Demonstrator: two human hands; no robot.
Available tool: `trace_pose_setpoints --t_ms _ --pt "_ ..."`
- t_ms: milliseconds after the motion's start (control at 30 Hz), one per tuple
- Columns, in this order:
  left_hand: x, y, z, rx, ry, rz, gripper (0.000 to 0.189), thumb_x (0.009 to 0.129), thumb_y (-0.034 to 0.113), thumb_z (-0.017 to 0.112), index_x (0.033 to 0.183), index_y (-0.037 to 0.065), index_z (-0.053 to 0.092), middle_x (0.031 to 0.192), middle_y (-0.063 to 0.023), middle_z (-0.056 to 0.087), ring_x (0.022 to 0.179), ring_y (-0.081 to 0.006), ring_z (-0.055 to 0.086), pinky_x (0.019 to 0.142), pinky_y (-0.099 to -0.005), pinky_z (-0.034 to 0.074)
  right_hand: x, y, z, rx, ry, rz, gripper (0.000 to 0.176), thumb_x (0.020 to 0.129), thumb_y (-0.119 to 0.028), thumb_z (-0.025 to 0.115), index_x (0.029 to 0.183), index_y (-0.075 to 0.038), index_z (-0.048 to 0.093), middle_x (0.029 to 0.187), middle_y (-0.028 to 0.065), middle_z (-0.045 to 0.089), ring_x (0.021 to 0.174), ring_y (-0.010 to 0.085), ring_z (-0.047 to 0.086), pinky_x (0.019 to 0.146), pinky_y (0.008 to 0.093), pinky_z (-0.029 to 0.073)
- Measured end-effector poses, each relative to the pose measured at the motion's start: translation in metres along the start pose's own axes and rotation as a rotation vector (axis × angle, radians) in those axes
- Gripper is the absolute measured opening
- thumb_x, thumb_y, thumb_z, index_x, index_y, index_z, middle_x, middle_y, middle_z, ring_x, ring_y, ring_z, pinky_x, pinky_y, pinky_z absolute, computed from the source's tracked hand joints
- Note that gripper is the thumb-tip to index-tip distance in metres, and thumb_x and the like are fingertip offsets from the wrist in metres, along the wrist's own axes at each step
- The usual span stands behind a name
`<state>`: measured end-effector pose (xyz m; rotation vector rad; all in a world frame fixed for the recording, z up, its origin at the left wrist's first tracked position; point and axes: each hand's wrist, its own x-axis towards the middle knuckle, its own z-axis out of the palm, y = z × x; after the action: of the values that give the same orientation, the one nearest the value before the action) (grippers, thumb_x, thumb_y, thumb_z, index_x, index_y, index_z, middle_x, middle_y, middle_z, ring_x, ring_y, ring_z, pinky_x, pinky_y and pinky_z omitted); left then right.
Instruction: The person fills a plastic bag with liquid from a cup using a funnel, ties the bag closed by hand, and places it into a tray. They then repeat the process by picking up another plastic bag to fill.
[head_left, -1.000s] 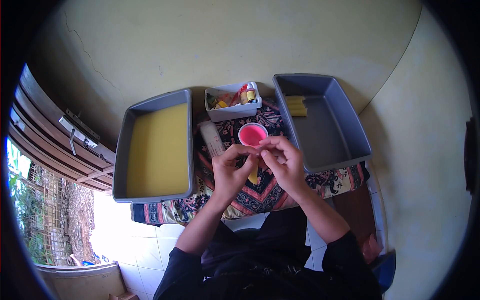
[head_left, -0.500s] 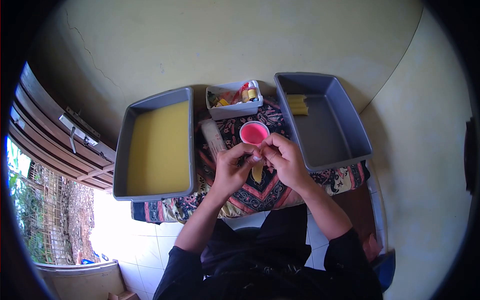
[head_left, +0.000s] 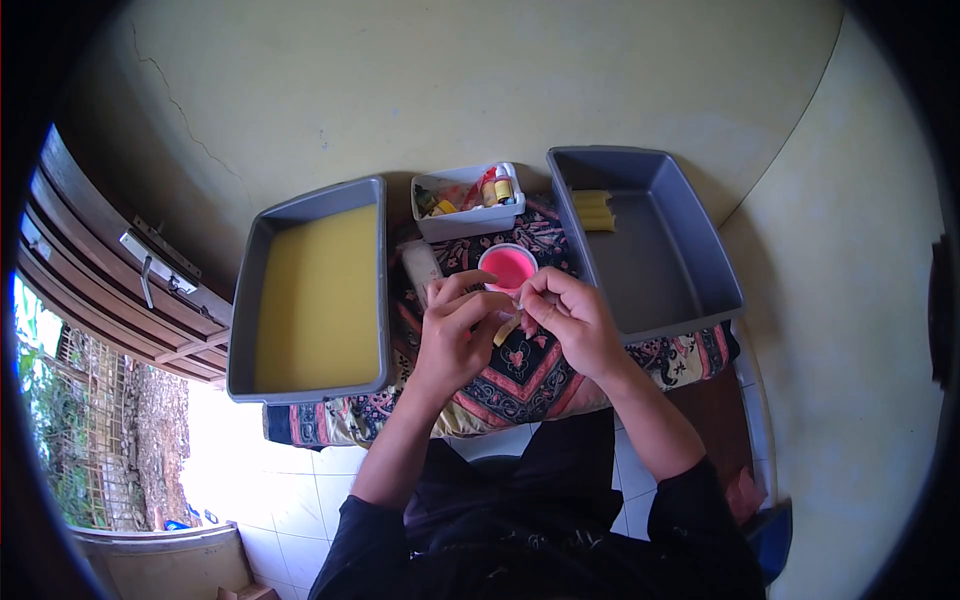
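My left hand (head_left: 462,335) and my right hand (head_left: 570,325) meet over the cloth, thumbs and fingers pinched at the top of a slim yellow plastic packet (head_left: 506,330). Its lower end hangs below my fingers; the pinched top is mostly hidden. Just beyond my fingertips stands a white-rimmed cup with a pink inside (head_left: 508,266). Near my left hand lies a long, pale clear-plastic bundle (head_left: 421,262). Similar yellow packets (head_left: 594,211) lie side by side in the grey tub (head_left: 690,255) on the right.
A second grey tub (head_left: 382,290) on the left holds a yellow, liquid-looking filling. A white basket (head_left: 468,222) with small bottles and packets stands at the back. Patterned cloth (head_left: 520,400) covers the table. The wall is behind it, and an open door (head_left: 130,260) stands left.
My left fingers have lifted and spread slightly at the packet's top, and its hanging end has swung a little left. My right hand remains pinched in nearly the same place.
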<state>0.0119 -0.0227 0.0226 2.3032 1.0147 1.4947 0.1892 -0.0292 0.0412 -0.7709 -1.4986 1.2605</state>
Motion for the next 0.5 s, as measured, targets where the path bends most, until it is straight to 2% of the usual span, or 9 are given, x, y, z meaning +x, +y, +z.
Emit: trace_pose_setpoints --t_ms 200,367,500 --pt "-0.004 -0.004 0.004 -0.002 0.03 -0.049 0.015 0.073 0.005 0.073 0.086 0.01 0.067 0.085 -0.0029 0.069 0.097 -0.0201 0.06 0.081 -0.0366 0.035 -0.002 0.006 -0.001 0.097 0.001 0.016 0.01 0.094 -0.006 0.055 0.099 0.003 0.058 0.082 0.0025 0.059 0.071 0.0074 0.056 0.065 0.0223 0.047" --pt "-0.001 -0.006 0.001 0.018 -0.012 0.018 0.018 0.071 0.006 0.074 0.087 0.008 0.065 0.087 -0.0021 0.066 0.096 -0.0212 0.058 0.08 -0.0357 0.033 -0.003 0.002 0.003 0.154 -0.031 0.083 0.022 0.089 -0.003 0.062 0.111 0.004 0.06 0.088 0.0055 0.063 0.072 0.007 0.057 0.063 0.0216 0.047" --pt "0.0 -0.008 0.004 -0.055 -0.034 0.022 0.021 0.069 0.007 0.074 0.087 0.007 0.064 0.087 -0.0017 0.062 0.095 -0.023 0.055 0.08 -0.0354 0.033 -0.003 0.012 -0.002 -0.016 0.01 0.082 0.013 0.087 0.001 0.063 0.1 0.004 0.063 0.089 0.0069 0.068 0.081 0.0078 0.064 0.068 0.021 0.049"
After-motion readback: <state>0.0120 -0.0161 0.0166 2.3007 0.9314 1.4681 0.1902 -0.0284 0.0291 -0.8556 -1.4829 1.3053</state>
